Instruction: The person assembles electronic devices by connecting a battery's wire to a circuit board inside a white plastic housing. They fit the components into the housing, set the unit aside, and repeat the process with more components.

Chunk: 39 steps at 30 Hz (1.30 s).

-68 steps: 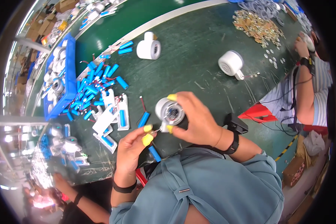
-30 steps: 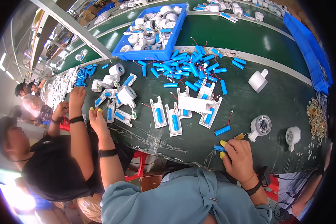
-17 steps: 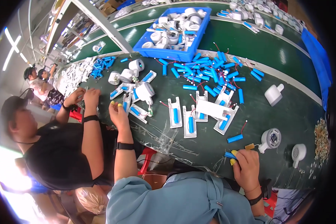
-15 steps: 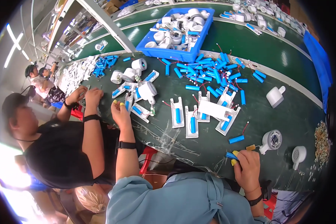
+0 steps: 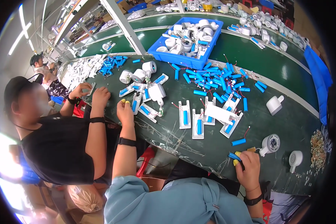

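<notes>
Right hand (image 5: 249, 168), lower right of frame: blue cylindrical battery (image 5: 233, 156) pinched; could be rolled away by a loosened grip. Left hand (image 5: 126, 113), left of centre: any grasp cannot be told.

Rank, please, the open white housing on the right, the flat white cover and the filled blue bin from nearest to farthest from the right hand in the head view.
1. Open white housing: just beyond the right hand, rightward.
2. Flat white cover: farther out, left of the hand.
3. Filled blue bin: farthest, well up and left.
</notes>
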Each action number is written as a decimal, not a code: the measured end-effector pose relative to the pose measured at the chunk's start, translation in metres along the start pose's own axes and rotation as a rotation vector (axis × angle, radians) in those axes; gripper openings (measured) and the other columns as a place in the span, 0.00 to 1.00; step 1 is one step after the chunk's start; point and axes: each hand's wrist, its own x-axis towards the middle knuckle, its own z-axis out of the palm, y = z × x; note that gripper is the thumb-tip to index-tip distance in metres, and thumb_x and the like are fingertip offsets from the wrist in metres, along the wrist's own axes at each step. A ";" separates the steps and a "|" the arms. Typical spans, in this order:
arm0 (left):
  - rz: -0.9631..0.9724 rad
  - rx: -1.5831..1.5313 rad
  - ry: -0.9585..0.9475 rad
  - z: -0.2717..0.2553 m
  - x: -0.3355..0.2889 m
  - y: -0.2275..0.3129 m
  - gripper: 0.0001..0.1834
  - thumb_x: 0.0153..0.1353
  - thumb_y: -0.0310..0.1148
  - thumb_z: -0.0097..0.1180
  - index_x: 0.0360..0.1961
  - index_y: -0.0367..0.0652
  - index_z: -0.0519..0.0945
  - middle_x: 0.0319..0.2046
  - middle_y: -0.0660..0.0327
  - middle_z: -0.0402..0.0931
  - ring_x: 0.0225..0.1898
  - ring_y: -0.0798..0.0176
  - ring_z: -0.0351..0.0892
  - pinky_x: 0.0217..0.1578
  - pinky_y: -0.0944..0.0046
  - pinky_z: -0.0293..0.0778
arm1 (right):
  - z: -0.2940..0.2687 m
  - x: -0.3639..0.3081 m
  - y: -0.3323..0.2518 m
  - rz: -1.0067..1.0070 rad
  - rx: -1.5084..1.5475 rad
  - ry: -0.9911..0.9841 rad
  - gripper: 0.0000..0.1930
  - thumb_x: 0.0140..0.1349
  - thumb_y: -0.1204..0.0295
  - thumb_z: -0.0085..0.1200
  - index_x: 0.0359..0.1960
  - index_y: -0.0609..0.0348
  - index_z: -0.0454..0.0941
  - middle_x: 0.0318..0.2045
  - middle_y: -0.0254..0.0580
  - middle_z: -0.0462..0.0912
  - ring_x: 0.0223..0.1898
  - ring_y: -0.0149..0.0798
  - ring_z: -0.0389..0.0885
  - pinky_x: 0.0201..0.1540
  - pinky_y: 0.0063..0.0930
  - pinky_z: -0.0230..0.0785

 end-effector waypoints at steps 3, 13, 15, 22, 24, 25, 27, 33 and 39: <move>0.101 0.081 -0.018 -0.006 0.025 0.010 0.15 0.62 0.28 0.55 0.48 0.31 0.75 0.36 0.57 0.78 0.37 0.65 0.78 0.41 0.66 0.73 | 0.001 0.001 0.000 0.010 0.011 -0.012 0.17 0.45 0.81 0.58 0.40 0.62 0.76 0.39 0.46 0.76 0.40 0.52 0.73 0.44 0.41 0.66; 0.404 1.102 0.097 -0.014 0.222 0.028 0.13 0.59 0.33 0.54 0.41 0.36 0.81 0.42 0.44 0.80 0.44 0.41 0.80 0.44 0.48 0.76 | 0.011 0.007 0.004 0.042 -0.080 -0.058 0.16 0.43 0.78 0.57 0.38 0.60 0.78 0.36 0.46 0.76 0.37 0.53 0.73 0.41 0.43 0.66; 0.319 1.336 0.051 -0.039 0.273 0.011 0.12 0.59 0.33 0.54 0.40 0.38 0.82 0.42 0.44 0.80 0.45 0.42 0.81 0.43 0.48 0.77 | 0.010 0.020 -0.007 0.051 -0.061 -0.081 0.16 0.44 0.78 0.57 0.39 0.61 0.77 0.36 0.47 0.75 0.36 0.53 0.72 0.42 0.44 0.65; 0.128 1.762 -0.544 -0.061 0.294 -0.016 0.13 0.57 0.35 0.53 0.35 0.42 0.86 0.41 0.47 0.82 0.43 0.45 0.83 0.41 0.48 0.79 | 0.013 0.001 -0.002 0.108 -0.183 -0.045 0.17 0.41 0.76 0.58 0.38 0.58 0.77 0.33 0.46 0.74 0.35 0.50 0.71 0.39 0.45 0.64; -0.023 1.791 -0.634 -0.077 0.298 -0.036 0.13 0.62 0.35 0.53 0.45 0.46 0.84 0.48 0.50 0.80 0.50 0.51 0.81 0.47 0.55 0.79 | 0.008 0.001 -0.002 0.114 -0.218 -0.072 0.17 0.38 0.75 0.62 0.35 0.55 0.79 0.32 0.42 0.77 0.32 0.48 0.76 0.35 0.42 0.67; 0.291 1.829 -0.586 -0.104 0.304 -0.068 0.15 0.63 0.37 0.49 0.41 0.42 0.84 0.47 0.47 0.80 0.47 0.46 0.81 0.46 0.49 0.77 | 0.005 -0.004 0.005 0.089 -0.195 -0.039 0.17 0.38 0.74 0.63 0.35 0.55 0.79 0.32 0.41 0.77 0.31 0.47 0.76 0.35 0.41 0.67; 0.169 1.735 -0.367 -0.084 0.312 -0.067 0.14 0.63 0.37 0.49 0.38 0.44 0.85 0.40 0.49 0.82 0.45 0.49 0.82 0.44 0.53 0.78 | 0.008 -0.010 0.006 0.103 -0.219 -0.036 0.18 0.38 0.73 0.65 0.35 0.55 0.80 0.32 0.39 0.78 0.31 0.44 0.77 0.34 0.38 0.68; 0.467 1.618 -0.495 -0.104 0.390 -0.146 0.14 0.65 0.37 0.47 0.35 0.42 0.84 0.39 0.48 0.82 0.42 0.44 0.82 0.44 0.49 0.77 | 0.000 0.003 0.001 0.087 -0.233 -0.132 0.19 0.42 0.72 0.64 0.40 0.55 0.80 0.36 0.38 0.78 0.36 0.44 0.78 0.41 0.37 0.70; 0.345 1.383 -0.301 -0.042 0.318 -0.080 0.15 0.66 0.36 0.49 0.43 0.37 0.81 0.44 0.47 0.80 0.44 0.44 0.80 0.47 0.52 0.74 | 0.002 -0.007 -0.009 0.120 -0.227 -0.105 0.20 0.46 0.73 0.64 0.45 0.55 0.79 0.40 0.39 0.78 0.40 0.43 0.77 0.45 0.35 0.69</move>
